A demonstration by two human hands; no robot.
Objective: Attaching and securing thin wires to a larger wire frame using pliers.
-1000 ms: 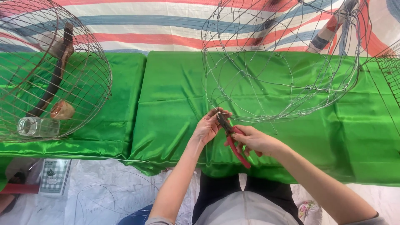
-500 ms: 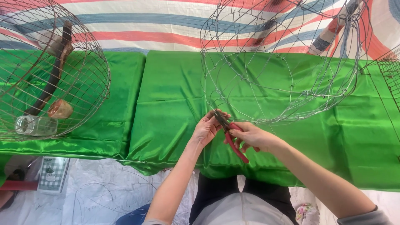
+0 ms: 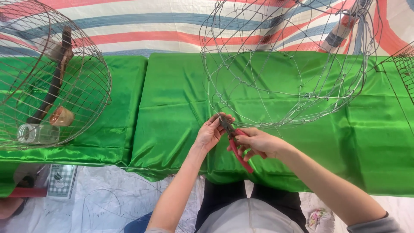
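A large open wire frame point(image 3: 284, 69), shaped like a basket, rests on the green satin cloth point(image 3: 172, 95) in front of me. My right hand point(image 3: 258, 142) grips red-handled pliers point(image 3: 236, 144), whose jaws meet the frame's lower front rim. My left hand point(image 3: 211, 131) pinches the wire right at the plier jaws, its fingers curled around that spot. Both hands are close together at the near edge of the frame.
A finished round wire cage point(image 3: 47, 77) lies at the left with a dark wooden piece, a clear jar point(image 3: 38, 133) and a small brown cup point(image 3: 62, 116) near it. Another mesh piece point(image 3: 403, 69) shows at the right edge. A striped sheet lies beyond; a small box point(image 3: 60, 181) sits below.
Both hands and the pliers stay at the same spot on the frame's rim, with only slight shifts of the fingers and plier handles.
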